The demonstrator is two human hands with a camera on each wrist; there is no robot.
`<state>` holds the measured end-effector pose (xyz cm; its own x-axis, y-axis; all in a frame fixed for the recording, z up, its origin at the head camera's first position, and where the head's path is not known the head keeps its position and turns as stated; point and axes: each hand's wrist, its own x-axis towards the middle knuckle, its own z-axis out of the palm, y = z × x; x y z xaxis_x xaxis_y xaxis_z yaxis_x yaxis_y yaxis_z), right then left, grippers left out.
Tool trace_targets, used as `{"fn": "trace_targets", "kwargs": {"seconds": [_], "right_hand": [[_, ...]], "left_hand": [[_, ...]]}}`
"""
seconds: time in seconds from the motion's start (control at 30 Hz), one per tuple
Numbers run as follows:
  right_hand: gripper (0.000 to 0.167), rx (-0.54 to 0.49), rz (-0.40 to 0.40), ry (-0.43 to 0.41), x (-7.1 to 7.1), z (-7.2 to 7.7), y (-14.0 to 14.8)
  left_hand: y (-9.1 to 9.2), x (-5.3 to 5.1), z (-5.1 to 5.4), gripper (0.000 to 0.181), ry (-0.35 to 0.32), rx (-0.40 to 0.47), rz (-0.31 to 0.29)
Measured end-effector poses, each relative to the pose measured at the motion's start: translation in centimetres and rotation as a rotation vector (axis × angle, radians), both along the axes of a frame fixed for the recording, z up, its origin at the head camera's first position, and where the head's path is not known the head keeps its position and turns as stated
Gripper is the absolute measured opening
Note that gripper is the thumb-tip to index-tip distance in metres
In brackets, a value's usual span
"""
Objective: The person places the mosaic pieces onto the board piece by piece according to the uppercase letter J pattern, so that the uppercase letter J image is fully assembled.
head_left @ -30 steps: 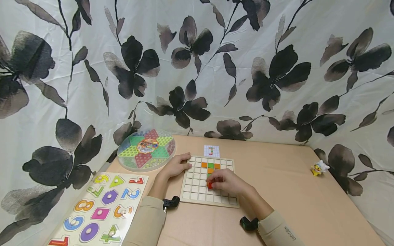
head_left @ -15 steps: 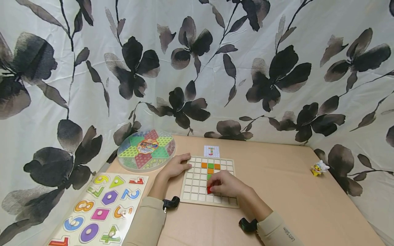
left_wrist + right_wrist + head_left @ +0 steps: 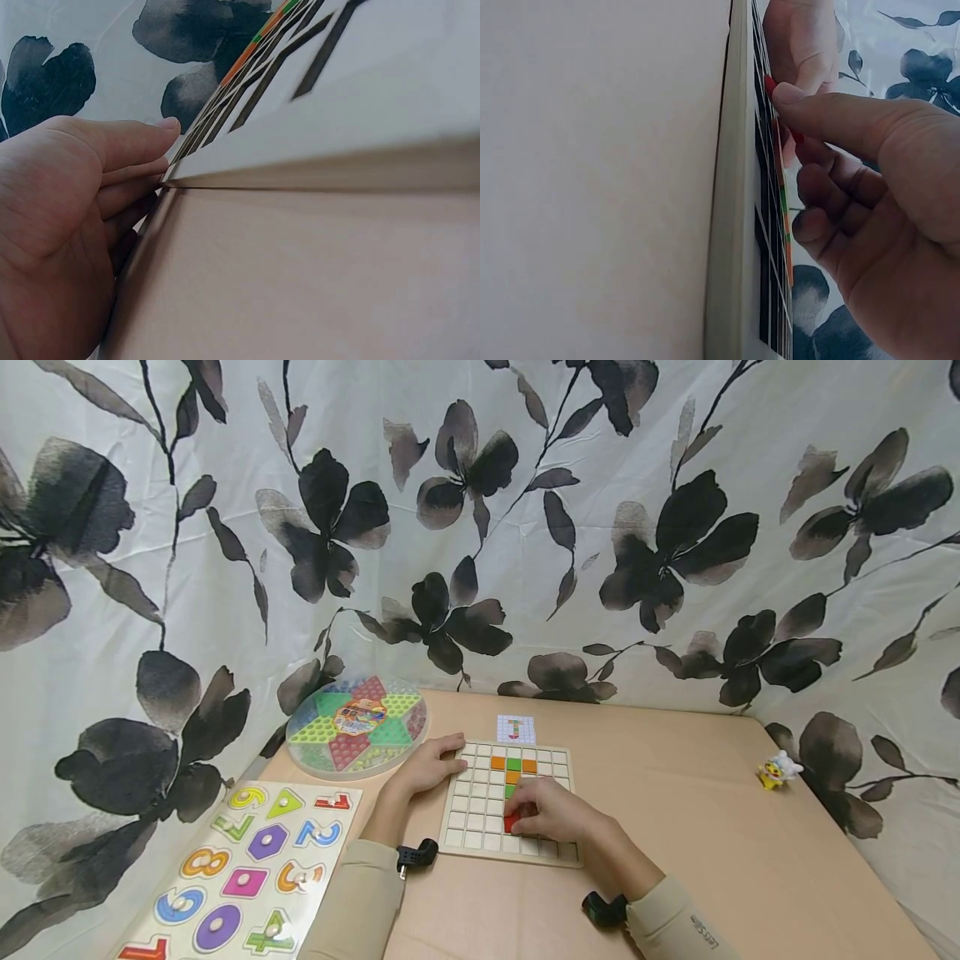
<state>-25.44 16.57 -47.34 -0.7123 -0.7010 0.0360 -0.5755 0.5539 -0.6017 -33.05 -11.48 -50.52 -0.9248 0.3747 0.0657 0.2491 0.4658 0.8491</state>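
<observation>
A pale wooden board (image 3: 471,841) with a grid of square cells lies on the table. Orange tiles (image 3: 497,762) and green tiles (image 3: 513,763) fill several cells, in a row with a column running down from it. My right hand (image 3: 557,810) is over the board, pinching a red tile (image 3: 512,823) between thumb and fingers just below the green tile of the column. In the right wrist view the thumb presses against red (image 3: 769,84) at the board's surface; the fingers partly hide it. My left hand (image 3: 426,766) rests at the board's left edge, its thumb (image 3: 142,142) straight.
Behind the board lies a small pattern card (image 3: 516,729). A round Chinese checkers board (image 3: 358,727) stands at the back left, and a number-and-shape puzzle (image 3: 247,868) at the front left. A small yellow-and-white toy (image 3: 778,771) sits near the right edge. A floral curtain (image 3: 555,568) hangs behind.
My right hand has shifted slightly toward me along the column, with the red tile, then stayed nearly still over the last half second. The left hand has not moved.
</observation>
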Motion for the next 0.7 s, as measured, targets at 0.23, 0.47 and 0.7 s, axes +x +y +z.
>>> {"fn": "trace_targets", "kwargs": {"seconds": [0.23,0.47,0.7], "right_hand": [[0.015,0.018,0.006,0.012,-0.01,-0.03,-0.04],[0.016,0.019,0.0,-0.006,0.16,0.06,-0.22],[0.016,0.006,0.002,0.007,0.19,-0.01,-0.1]], "left_hand": [[-0.02,-0.03,-0.03,0.054,0.0,-0.001,-0.001],[-0.03,-0.01,0.05,0.054,0.002,0.003,0.001],[0.02,0.07,0.08,0.053,0.0,-0.008,0.005]]}}
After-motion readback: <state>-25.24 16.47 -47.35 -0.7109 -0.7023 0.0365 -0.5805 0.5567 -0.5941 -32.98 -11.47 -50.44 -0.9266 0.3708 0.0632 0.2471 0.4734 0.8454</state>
